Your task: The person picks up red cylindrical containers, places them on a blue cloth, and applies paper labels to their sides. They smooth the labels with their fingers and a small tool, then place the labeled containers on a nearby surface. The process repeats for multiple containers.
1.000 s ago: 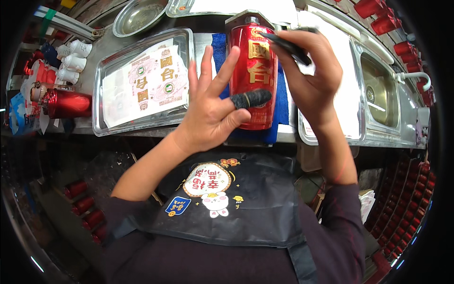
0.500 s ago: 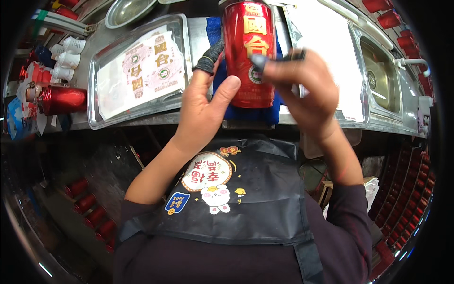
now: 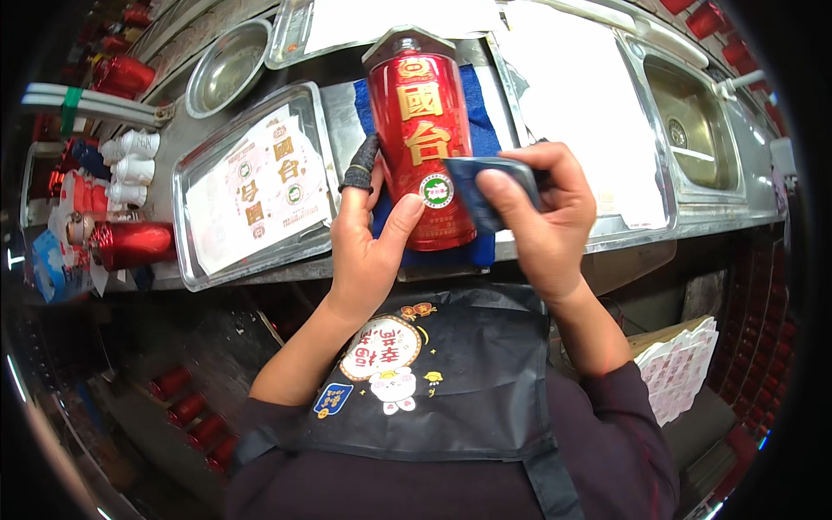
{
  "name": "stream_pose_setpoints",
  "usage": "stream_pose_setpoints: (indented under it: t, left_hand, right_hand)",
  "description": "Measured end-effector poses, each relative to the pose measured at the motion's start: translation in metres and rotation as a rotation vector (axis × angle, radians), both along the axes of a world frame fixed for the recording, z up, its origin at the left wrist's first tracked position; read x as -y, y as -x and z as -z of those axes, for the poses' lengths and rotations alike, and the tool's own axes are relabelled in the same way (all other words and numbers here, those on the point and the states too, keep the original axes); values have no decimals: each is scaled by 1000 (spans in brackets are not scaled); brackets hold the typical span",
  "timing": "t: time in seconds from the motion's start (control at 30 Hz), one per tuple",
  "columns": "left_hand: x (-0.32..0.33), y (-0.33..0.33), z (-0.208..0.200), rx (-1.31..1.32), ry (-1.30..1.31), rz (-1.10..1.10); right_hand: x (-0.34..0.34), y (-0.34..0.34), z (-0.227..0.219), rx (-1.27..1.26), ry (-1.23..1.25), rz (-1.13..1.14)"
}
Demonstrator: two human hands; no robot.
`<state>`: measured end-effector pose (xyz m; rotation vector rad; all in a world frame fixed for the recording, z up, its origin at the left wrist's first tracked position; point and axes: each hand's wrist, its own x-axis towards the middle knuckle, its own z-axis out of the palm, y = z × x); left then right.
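A glossy red bottle (image 3: 446, 117) with large gold characters and a round green-and-white emblem lies on a folded blue cloth (image 3: 482, 113), its neck pointing away from me. My left hand (image 3: 366, 247) grips its lower left side, thumb on the front near the emblem. Black wrapping covers one finger of that hand. In my right hand (image 3: 559, 221) is a flat dark-blue scraper (image 3: 473, 180), pinched between thumb and fingers. The scraper's edge meets the bottle's right side, beside the lower gold character and the emblem; whether it presses there I cannot tell.
Left of the bottle, a metal tray (image 3: 185, 247) holds printed decal sheets (image 3: 282, 195). Beyond it sits a metal bowl (image 3: 227, 69). Another red bottle (image 3: 134, 245) lies at far left near white cups (image 3: 132, 169). A white-covered surface (image 3: 589, 113) and a sink (image 3: 693, 130) are on the right.
The bottle now appears lower and further left as the view has shifted. My right hand, blurred before, is now sharp, with the scraper's broad side showing. My left hand keeps its hold.
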<state>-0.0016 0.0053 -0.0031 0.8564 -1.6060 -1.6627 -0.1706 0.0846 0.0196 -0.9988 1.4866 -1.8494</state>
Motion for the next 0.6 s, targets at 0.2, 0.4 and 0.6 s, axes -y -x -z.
stream_pose_setpoints:
  t: [0.2,0.4,0.6]
  left_hand:
    - [9,0,-7,282,524,-69]
    - [45,26,-30,613,1171,38]
    - [45,27,-38,625,1314,129]
  right_hand:
    - [23,29,11,185,-50,87]
    - [21,43,30,143,-148,186]
    - [11,39,21,260,-93,88]
